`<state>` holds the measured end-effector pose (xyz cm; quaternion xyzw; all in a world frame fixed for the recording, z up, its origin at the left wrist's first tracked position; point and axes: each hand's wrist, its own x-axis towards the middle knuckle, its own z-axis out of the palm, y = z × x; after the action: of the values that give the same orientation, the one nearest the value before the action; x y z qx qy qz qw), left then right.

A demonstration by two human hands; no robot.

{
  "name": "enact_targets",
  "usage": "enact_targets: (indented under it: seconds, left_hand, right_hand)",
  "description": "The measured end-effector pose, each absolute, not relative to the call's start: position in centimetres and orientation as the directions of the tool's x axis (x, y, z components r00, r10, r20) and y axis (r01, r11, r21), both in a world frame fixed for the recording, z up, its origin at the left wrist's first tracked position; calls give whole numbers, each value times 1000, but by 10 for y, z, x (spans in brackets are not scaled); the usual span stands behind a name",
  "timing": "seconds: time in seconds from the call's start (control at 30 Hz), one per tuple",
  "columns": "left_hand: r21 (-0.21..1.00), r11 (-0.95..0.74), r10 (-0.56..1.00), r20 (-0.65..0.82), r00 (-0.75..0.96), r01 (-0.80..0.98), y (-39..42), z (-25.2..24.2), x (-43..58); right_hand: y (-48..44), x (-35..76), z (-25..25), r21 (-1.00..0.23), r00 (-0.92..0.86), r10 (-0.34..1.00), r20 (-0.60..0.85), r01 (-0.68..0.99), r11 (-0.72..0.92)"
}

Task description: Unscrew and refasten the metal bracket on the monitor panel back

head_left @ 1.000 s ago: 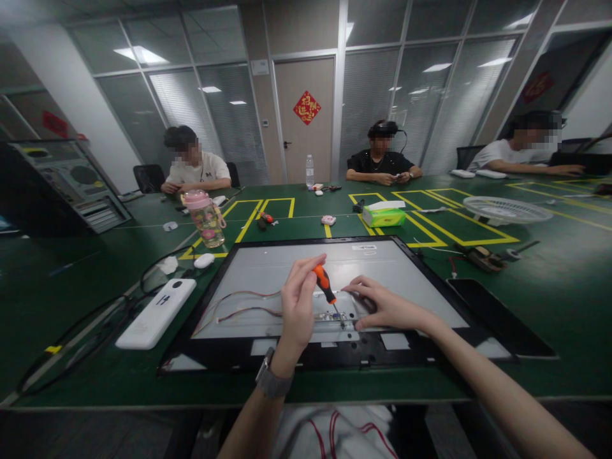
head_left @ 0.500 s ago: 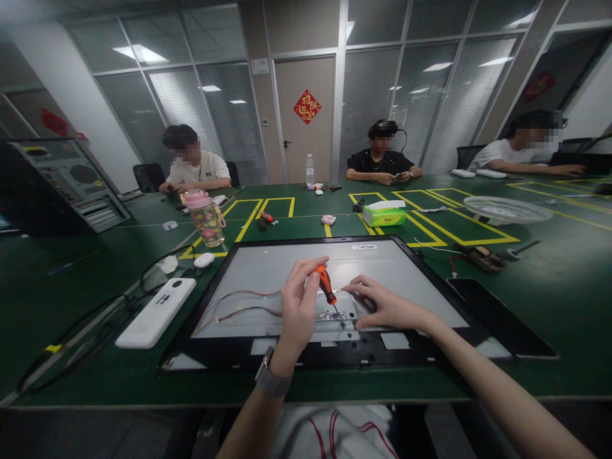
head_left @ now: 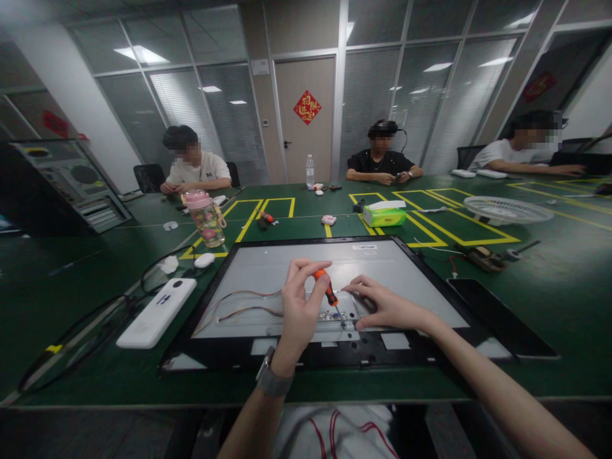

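My left hand [head_left: 302,296], with a grey watch on its wrist, pinches an orange and black screwdriver [head_left: 329,292] by the handle between thumb and fingers. The shaft points down at a small circuit board [head_left: 332,315] on the back of a flat display panel [head_left: 268,258], which lies on the table. Whether the tip sits in a screw is too small to tell. Spread over the panel just right of the board, my right hand [head_left: 385,305] touches it with thumb and fingertips apart. Thin coloured wires [head_left: 248,311] run left from the board area, partly behind my left hand.
Left of the panel lie a white power bank [head_left: 157,313], black cables [head_left: 81,363] and a pink-lidded bottle [head_left: 205,218]. A black phone-like slab [head_left: 500,315] is at the right. Beyond are a tissue pack [head_left: 384,214], a white fan grille [head_left: 507,209] and several seated people.
The fingers of my left hand have shifted on the screwdriver handle: the thumb is higher and the index finger reaches further right. My right hand and the panel stay put.
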<state>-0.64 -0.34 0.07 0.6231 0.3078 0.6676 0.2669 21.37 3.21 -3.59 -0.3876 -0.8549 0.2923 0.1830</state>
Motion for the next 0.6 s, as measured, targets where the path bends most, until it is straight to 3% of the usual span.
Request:
enact_targets:
  seconds: [0.6]
  left_hand:
    - [757,-653,757,652,-46,-23,-4,2,-7]
  right_hand:
    - [33,215,-37,-637,-636,766,91,554,535]
